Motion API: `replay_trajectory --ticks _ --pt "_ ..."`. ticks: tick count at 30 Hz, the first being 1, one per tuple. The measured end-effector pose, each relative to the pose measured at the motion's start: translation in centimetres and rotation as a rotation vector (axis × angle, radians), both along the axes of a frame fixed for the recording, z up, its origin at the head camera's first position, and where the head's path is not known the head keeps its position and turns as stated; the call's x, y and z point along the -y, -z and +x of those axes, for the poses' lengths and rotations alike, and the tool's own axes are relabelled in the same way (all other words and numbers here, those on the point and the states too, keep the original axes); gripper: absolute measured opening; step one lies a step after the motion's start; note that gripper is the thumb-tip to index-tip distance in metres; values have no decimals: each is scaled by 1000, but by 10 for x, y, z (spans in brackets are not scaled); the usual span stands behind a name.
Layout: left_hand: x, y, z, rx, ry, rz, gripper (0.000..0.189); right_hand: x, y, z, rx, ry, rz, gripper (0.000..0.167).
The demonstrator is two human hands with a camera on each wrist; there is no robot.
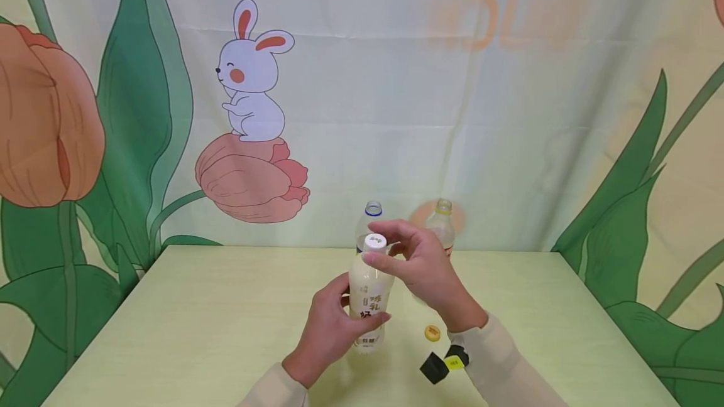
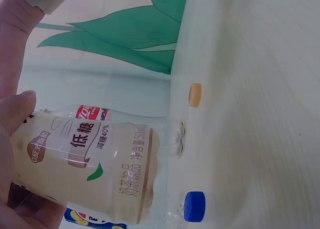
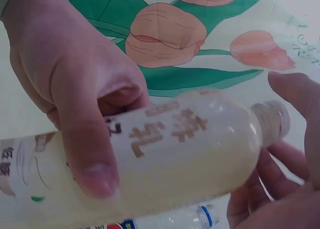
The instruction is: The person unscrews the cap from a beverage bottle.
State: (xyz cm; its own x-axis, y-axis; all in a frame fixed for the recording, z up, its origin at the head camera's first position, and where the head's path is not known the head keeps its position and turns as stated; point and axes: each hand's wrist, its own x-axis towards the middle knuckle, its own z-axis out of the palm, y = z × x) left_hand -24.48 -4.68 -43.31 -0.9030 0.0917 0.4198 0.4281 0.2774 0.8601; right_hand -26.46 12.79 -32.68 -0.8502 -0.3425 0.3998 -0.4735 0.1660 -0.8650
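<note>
My left hand (image 1: 334, 319) grips a bottle of milk tea (image 1: 367, 297) around its lower half and keeps it upright. In the left wrist view, the pale bottle's base (image 2: 145, 179) shows Chinese print and a small green leaf. The white cap (image 1: 375, 242) sits on its neck. Around that cap my right hand (image 1: 418, 262) spreads its thumb and fingers, the thumb near the neck. From the right wrist, a gap shows between the cap (image 3: 277, 120) and the upper fingertip (image 3: 280, 81), while other fingers lie below the neck.
Behind stand two clear uncapped bottles, one with a blue neck ring (image 1: 373, 208), one with a yellow ring (image 1: 444, 206). A yellow cap (image 1: 432, 333) lies on the table (image 1: 226, 319) at right; a blue cap (image 2: 195, 206) shows from the left wrist. A printed curtain (image 1: 362, 112) hangs behind.
</note>
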Motion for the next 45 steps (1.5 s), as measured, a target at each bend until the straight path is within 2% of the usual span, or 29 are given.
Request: replay_trajectory --ticks 8,14,31,45 --pt "-2 0 1 -14 -10 -4 55 12 2 5 58 237 -85 38" --pt "-3 1 -1 -9 -14 -1 55 13 1 6 53 284 -86 34" --pt "0 -1 0 10 -15 -19 56 10 2 7 16 175 -66 24" --pt "1 1 -1 19 -24 -8 56 10 4 9 28 50 -28 31"
